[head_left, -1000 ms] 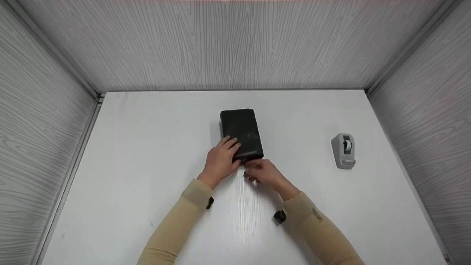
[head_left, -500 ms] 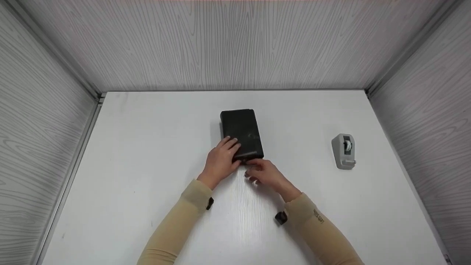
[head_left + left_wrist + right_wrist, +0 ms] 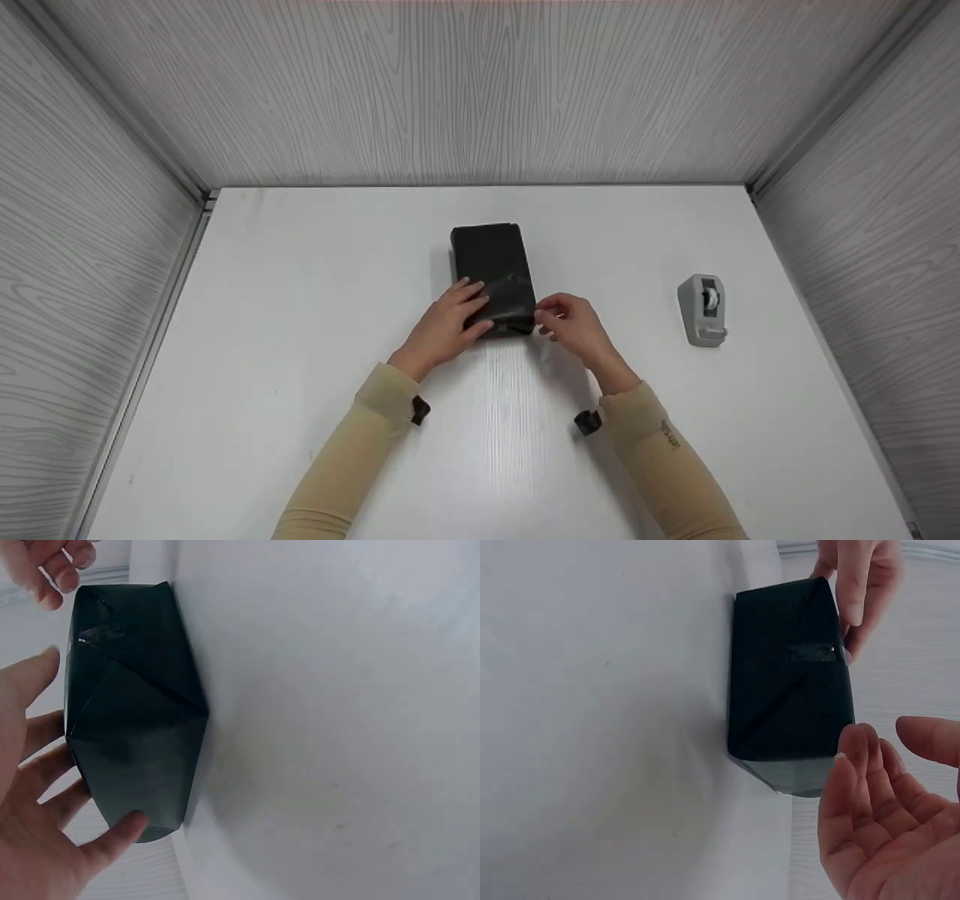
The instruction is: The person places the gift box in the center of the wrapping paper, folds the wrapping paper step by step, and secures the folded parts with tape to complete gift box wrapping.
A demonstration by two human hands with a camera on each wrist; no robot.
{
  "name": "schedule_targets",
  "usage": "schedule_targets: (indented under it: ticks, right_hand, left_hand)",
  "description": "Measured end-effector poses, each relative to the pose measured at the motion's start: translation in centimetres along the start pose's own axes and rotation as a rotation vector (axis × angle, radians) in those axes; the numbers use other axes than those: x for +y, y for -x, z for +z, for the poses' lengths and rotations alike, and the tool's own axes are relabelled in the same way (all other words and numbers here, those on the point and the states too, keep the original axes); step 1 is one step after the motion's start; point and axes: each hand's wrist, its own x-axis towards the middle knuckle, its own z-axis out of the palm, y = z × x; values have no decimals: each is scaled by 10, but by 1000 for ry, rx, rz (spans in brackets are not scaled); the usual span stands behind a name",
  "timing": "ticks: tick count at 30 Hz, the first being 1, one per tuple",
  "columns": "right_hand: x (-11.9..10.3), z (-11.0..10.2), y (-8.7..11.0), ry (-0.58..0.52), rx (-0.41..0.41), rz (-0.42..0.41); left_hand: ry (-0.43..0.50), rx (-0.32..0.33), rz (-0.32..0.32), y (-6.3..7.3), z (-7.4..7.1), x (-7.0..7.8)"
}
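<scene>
A black-wrapped box-shaped package point(image 3: 491, 255) lies on the table, its near end folded into triangular flaps. A short strip of clear tape point(image 3: 810, 652) crosses that folded end in the right wrist view. My left hand point(image 3: 442, 330) rests on the package's near left part, fingers spread over its top and left side, with the thumb by the near top edge. At the near right corner is my right hand point(image 3: 577, 330), its fingers loosely bent and the fingertips right at the edge. Between its thumb and fingers nothing shows in the right wrist view.
A grey tape dispenser point(image 3: 703, 310) with a roll in it stands on the right side of the white table point(image 3: 300, 262). Grey wood-grain panels point(image 3: 480, 90) enclose the table at the back and both sides. Dark wrist cameras point(image 3: 587, 422) sit at the sleeve cuffs.
My right hand has moved from the package's near end up and right to its right corner. The left thumb has shifted up to the near top edge. The package has barely moved.
</scene>
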Motion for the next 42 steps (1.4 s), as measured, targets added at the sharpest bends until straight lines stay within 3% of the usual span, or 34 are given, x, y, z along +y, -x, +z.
schedule_targets:
  ticks: [5, 9, 14, 20, 24, 29, 34, 42]
  right_hand:
    - [-1, -5, -15, 24, 77, -3]
    - [-3, -5, -28, 61, 77, 15]
    - [-7, -3, -44, 69, 38, 45]
    - [-11, 0, -57, 78, -6, 90]
    - [-13, 1, -59, 117, -32, 83]
    - [-15, 3, -58, 145, -23, 63]
    - [-15, 5, -54, 104, 17, 54]
    - [-17, 5, -38, 43, 67, -13]
  left_hand:
    - [60, 128, 10, 1, 2, -2]
    - [100, 188, -124, 0, 3, -4]
    - [284, 160, -335, -8, 1, -12]
    - [446, 50, -461, -16, 1, -24]
    - [482, -8, -481, -19, -1, -27]
    - [486, -26, -458, -22, -5, -26]
    - [499, -11, -438, -22, -6, -24]
    - [639, 77, -429, -14, -12, -13]
